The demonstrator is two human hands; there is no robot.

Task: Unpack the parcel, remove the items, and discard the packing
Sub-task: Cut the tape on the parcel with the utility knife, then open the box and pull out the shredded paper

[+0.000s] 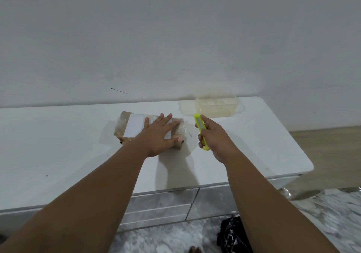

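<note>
L hand (159, 133) flat, fingers spread, pressing on parcel (134, 127). R hand (214, 139) just right of it, gripping yellow cutter (201, 130).

Behind: plain grey-white wall (175, 38), faintly scuffed. Below: glossy white counter (58, 145) over mirrored drawers (160, 204). Wood floor (332, 151) right, mottled grey rug (166, 239) nearer.

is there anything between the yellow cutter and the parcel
Nothing visible. The right hand holds the yellow cutter just right of the parcel, with only bare tabletop between. The left hand lies flat on the parcel's top.
</note>
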